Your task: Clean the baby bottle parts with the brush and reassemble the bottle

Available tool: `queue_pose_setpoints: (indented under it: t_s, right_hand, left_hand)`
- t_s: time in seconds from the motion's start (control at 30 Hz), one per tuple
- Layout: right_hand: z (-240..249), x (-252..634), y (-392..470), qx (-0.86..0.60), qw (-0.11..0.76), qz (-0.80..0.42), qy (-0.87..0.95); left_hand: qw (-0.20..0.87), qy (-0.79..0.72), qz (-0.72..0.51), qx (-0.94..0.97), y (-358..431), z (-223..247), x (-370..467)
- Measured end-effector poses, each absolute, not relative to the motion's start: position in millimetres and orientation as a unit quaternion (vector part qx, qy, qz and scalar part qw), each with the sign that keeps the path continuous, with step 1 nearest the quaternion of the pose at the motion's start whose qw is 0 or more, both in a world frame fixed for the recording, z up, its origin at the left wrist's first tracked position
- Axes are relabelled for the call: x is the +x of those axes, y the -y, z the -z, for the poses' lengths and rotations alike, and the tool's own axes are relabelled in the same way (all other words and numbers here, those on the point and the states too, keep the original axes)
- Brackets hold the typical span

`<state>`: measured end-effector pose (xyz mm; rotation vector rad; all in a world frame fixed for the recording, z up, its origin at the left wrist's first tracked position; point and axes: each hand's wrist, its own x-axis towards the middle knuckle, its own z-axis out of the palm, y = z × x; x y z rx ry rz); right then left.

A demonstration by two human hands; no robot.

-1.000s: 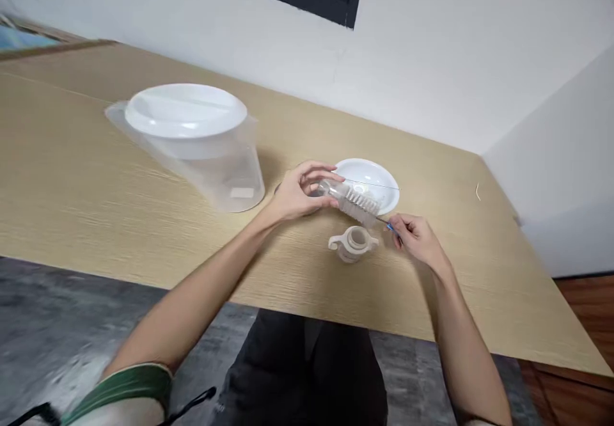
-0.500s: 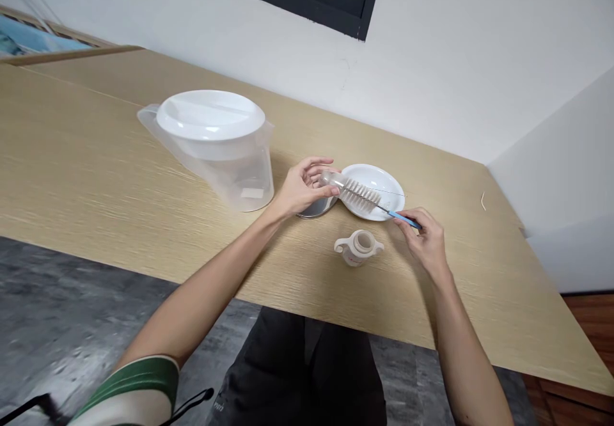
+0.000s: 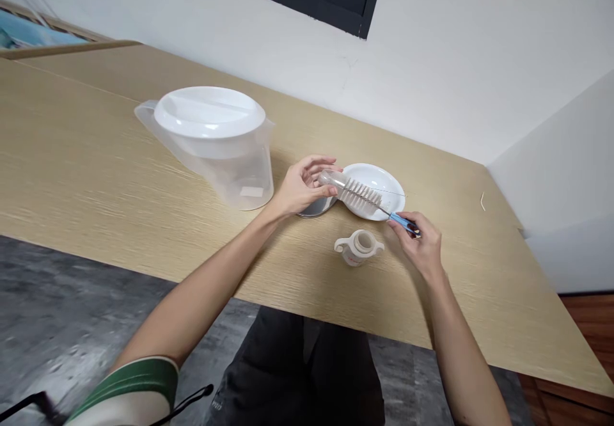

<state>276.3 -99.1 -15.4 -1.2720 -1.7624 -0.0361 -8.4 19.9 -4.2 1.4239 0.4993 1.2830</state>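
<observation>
Between its thumb and fingers, my left hand (image 3: 307, 186) holds a small clear cap (image 3: 332, 178), tilted with its mouth facing right. A white-bristled brush (image 3: 362, 194) has its tip at or inside the cap's mouth; most bristles show outside. My right hand (image 3: 418, 237) grips the brush's blue handle (image 3: 401, 221). Behind the bristles lies a white oval dish (image 3: 393, 189). Below them stands a small open bottle with two side handles (image 3: 357, 250). A round metallic item (image 3: 319, 208) is partly hidden under my left hand.
A large translucent pitcher (image 3: 240, 180) with a white lid (image 3: 211, 112) stands on the wooden table (image 3: 119, 176) at left. A thin white strip (image 3: 483, 201) lies at right. Behind the table is a wall with a dark window frame (image 3: 355, 4).
My right hand has shifted slightly left and the blue handle has turned in its fingers, showing a loop-like shape. The left hand's hold on the cap looks nearly unchanged.
</observation>
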Motion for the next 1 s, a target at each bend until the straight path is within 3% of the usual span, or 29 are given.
queue_pose_setpoints:
  t_s: [0.17,0.33,1.0]
  right_hand:
    - [14.3,277.7,99.4,-0.515,0.426,0.090,0.738]
    - [20.7,275.5,100.1,-0.532,0.403,0.057,0.743]
    - [15.7,273.9,98.2,-0.487,0.429,0.080,0.756]
  left_hand:
    - [0.560,-0.204,-0.534,0.599,-14.9,2.6,-4.6]
    - [0.556,-0.229,-0.551,0.578,-15.9,3.2,-1.6]
    - [0.535,-0.277,-0.554,0.575,-17.1,2.3,-3.4]
